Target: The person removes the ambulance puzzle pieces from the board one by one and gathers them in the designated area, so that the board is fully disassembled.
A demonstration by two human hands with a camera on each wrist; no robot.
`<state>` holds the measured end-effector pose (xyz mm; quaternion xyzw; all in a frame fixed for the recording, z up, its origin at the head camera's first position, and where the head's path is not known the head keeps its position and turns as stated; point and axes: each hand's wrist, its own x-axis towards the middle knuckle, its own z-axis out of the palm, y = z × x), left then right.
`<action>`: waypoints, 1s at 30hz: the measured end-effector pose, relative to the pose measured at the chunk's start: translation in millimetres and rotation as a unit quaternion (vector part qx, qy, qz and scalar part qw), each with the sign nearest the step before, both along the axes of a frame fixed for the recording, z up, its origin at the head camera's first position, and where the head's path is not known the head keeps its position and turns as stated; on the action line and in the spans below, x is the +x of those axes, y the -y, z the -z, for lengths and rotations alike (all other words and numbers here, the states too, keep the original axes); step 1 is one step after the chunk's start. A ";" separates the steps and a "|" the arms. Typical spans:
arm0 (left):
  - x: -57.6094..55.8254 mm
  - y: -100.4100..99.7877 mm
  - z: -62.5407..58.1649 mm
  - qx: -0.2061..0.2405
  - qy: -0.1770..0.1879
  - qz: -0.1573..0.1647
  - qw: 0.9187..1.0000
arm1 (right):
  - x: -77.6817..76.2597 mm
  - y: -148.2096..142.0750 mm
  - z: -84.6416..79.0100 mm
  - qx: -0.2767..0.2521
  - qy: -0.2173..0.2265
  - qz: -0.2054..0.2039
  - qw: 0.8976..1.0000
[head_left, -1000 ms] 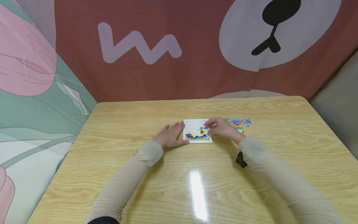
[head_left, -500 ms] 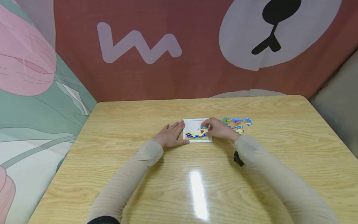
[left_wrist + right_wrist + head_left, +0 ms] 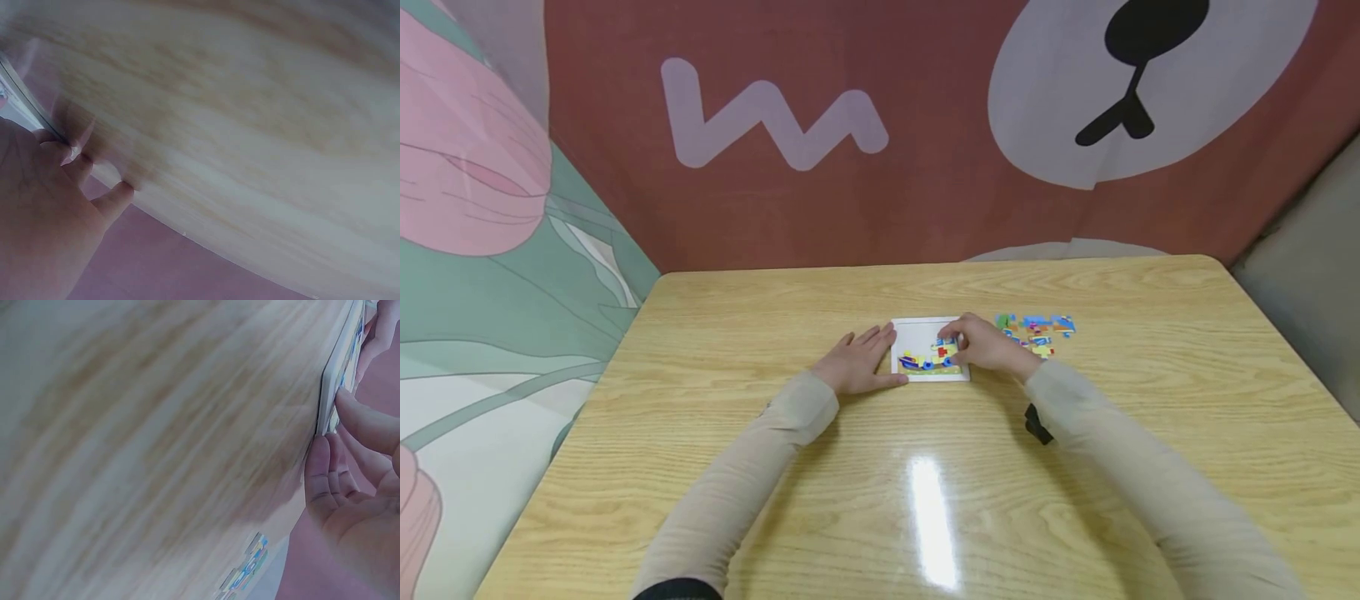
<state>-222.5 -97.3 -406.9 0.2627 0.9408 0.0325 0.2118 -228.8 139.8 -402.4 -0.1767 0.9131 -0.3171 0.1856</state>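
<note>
At mid-frame, the right hand [image 3: 988,343] has edged left over the puzzle board [image 3: 917,336], baring more loose pieces [image 3: 1037,322]; work apparently centres there. Its grip cannot be told. The left hand [image 3: 856,363], spread, touches the board's left edge.

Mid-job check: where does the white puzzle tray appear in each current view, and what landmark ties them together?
Head: puzzle tray, just right of and below centre, between left hand and right hand.
Left wrist: puzzle tray partly shows at the left edge, above the hand.
Right wrist: puzzle tray, upper right, seen nearly edge-on.
Shared landmark: wooden table.
</note>
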 end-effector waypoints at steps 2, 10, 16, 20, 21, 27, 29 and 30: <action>0.3 -0.1 -0.3 -0.001 -0.001 0.001 1.000 | 0.1 -0.1 0.1 -0.004 0.002 0.003 1.000; 0.8 -0.1 -0.6 -0.005 -0.004 0.002 1.000 | 0.8 -3.0 1.3 -0.031 0.011 0.011 0.999; 1.0 -0.1 -0.7 -0.004 -0.002 0.000 1.000 | 1.9 -4.4 1.8 -0.039 0.010 0.006 0.999; 1.1 -0.1 -0.7 -0.004 -0.002 -0.001 1.000 | 1.9 -4.9 1.3 -0.041 -0.002 -0.003 0.999; 1.1 -0.2 -0.7 -0.004 -0.002 0.000 1.000 | 1.9 -5.0 1.2 -0.041 -0.005 -0.003 0.999; 1.0 -0.2 -0.7 -0.004 0.000 0.000 1.000 | 1.8 -5.4 0.8 -0.047 -0.013 0.010 0.999; 0.7 -0.1 -0.4 -0.003 -0.001 0.000 1.000 | 1.7 -5.7 0.8 -0.055 -0.006 0.018 0.998; 0.6 0.0 -0.2 -0.003 -0.001 0.000 1.000 | 1.7 -5.9 0.4 -0.059 -0.003 0.022 0.998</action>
